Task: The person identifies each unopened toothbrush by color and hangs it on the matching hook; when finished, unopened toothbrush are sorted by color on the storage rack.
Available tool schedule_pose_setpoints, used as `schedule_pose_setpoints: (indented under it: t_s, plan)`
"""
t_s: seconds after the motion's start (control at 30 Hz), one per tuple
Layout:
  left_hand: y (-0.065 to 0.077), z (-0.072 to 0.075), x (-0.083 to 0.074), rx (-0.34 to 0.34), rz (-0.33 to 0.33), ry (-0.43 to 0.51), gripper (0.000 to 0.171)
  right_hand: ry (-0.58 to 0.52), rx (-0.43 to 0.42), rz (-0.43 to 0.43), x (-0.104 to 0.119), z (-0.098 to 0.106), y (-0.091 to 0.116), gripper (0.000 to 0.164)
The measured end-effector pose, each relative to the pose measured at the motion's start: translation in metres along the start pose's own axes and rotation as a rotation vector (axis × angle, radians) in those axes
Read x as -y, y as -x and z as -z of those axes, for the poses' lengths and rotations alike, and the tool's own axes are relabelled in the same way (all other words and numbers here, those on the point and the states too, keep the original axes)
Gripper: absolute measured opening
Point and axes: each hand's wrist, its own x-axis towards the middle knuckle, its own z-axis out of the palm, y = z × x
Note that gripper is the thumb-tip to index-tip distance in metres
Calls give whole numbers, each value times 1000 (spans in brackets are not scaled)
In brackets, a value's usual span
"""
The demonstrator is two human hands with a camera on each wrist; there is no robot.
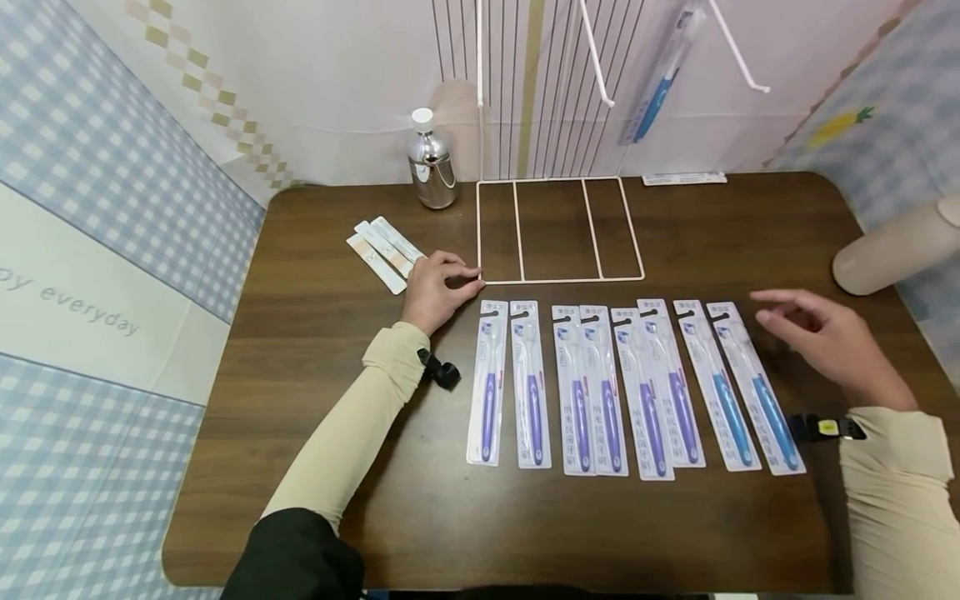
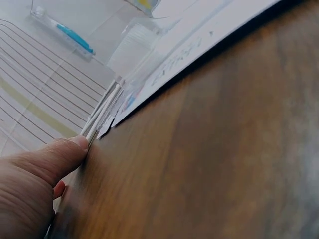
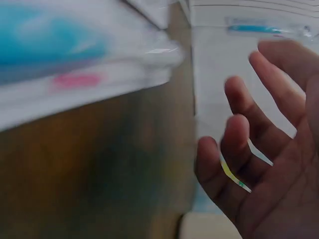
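At the front left corner of a white wire rack (image 1: 560, 281), the thumb and index finger of my left hand (image 1: 435, 292) pinch the base wire. The left wrist view shows the thumb (image 2: 67, 154) against that wire. My right hand (image 1: 836, 342) is held over the table's right side, fingers loosely bent and nothing in them. Just left of it lie two packaged blue toothbrushes (image 1: 731, 417). Several packaged purple toothbrushes (image 1: 534, 417) continue the row leftward, in front of the rack. One packaged blue toothbrush (image 1: 660, 96) hangs from the rack's upper right.
White hooks (image 1: 596, 54) stick out from the rack. A silver bottle (image 1: 432, 171) with a white cap stands left of it. Flat white packets (image 1: 382, 250) lie beyond my left hand. On the right is a beige cylinder (image 1: 892, 246); a thin white package (image 1: 684, 178) lies at the back.
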Motion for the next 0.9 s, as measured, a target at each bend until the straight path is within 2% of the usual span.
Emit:
schedule_pose_setpoints:
  t_s: [0.2,0.53,0.73,0.9]
  plan:
    - [0,6,1,-16,2,16,24,61,149,40,-9,-14,7,38]
    - [-1,2,1,-7,20,29,24,118,193,41,-21,-11,9,45]
    - [0,3,1,-8,17,32,24,166,167,63,-26,-12,6,43]
    - [0,-1,1,-2,21,30,25,122,97,68,-27,-11,9,40]
